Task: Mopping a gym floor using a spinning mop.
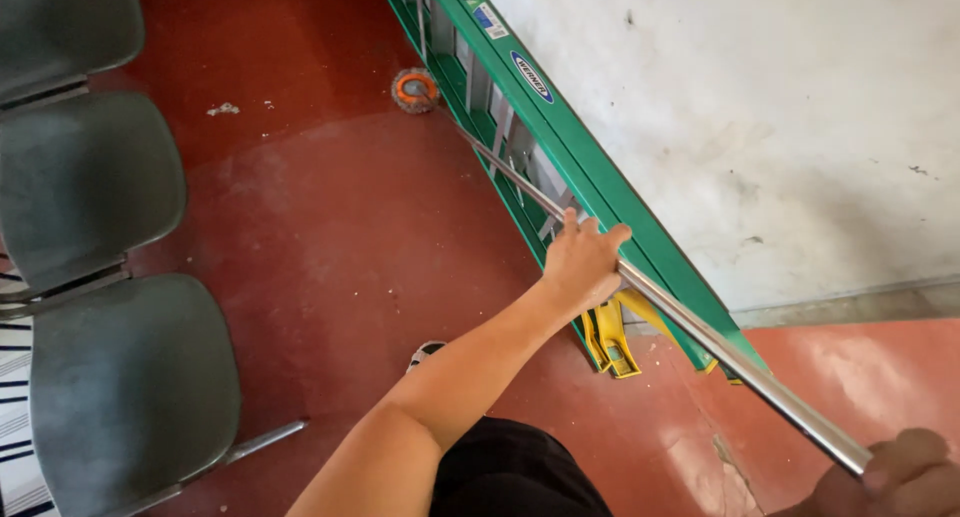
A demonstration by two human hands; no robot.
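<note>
Left side: chairs (100,277) line the edge.
Right side: green ladder (560,147) leans along the wall (780,127).
Between: open red floor (340,237), passable.

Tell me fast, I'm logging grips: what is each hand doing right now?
Left hand: closed around the metal pole, partway along it.
Right hand: closed on the pole's near end, at the frame's corner.

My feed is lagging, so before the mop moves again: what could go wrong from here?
The mop head sits close against the green ladder; a sideways sweep might snag a rung or nudge the ladder. The metal pole crosses the ladder rail, so it may scrape there. The left hand and right hand sit far apart, possibly weakening control.
</note>
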